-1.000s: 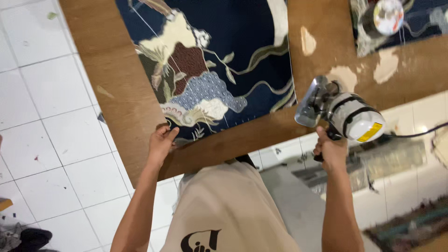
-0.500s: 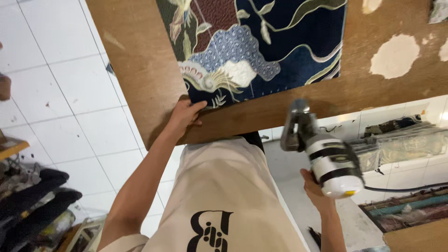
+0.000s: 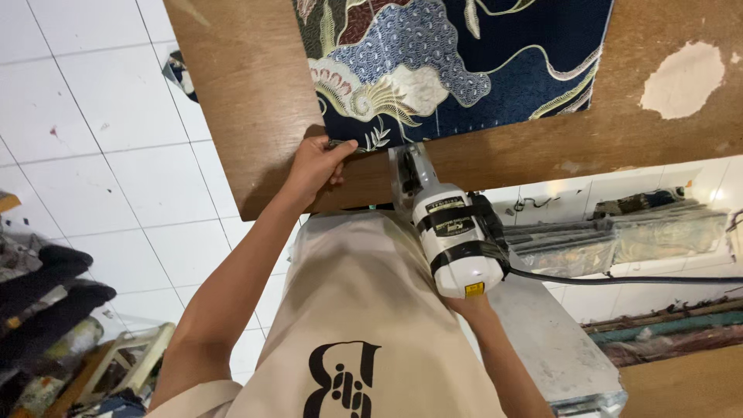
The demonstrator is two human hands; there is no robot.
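**Cutter at the cloth's edge on a worn board**

I stand over a brown wooden board (image 3: 255, 116), seen from my head camera looking down past my beige shirt (image 3: 364, 310). My left hand (image 3: 316, 164) lies on the board's near edge, fingers curled over the wood, fingertips just touching the lower corner of a dark blue patterned cloth (image 3: 457, 62) that is spread flat on the board, printed with cream, brown and light blue motifs. My right hand (image 3: 470, 303) grips the rear end of a white electric cutting tool (image 3: 449, 228) with black bands; most of the hand is hidden behind the tool's body. The tool's metal head (image 3: 409, 166) sits at the near edge of the cloth, just beside my left fingertips. A black cord (image 3: 619, 280) runs from the tool off to the right. The board's surface has pale patches (image 3: 681, 77) where the veneer is gone. Below lies a white tiled floor (image 3: 101, 155); folded fabrics (image 3: 39, 294) are stacked at the left.
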